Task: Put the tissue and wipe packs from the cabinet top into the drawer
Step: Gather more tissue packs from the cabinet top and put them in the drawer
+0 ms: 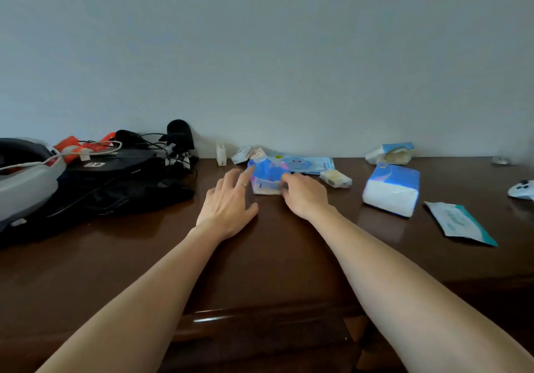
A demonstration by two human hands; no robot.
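Observation:
A blue and pink tissue pack (267, 174) lies near the back of the dark wooden cabinet top (277, 257). My left hand (228, 202) has its fingers spread, fingertips touching the pack's left side. My right hand (303, 195) curls its fingers against the pack's right side. Behind it lies a flat light-blue wipe pack (310, 164). A small clear pack (336, 178) sits to the right. Further right stand a large blue-white tissue pack (393, 189), an opened tissue pack (390, 153) by the wall and a flat teal-edged wipe pack (459, 223).
A black bag with cables, a microphone and orange items (121, 176) fills the left side, next to a grey device (26, 179). A small white box (221, 154) and a crumpled small pack (245, 154) stand at the wall. A white controller (523, 189) lies far right.

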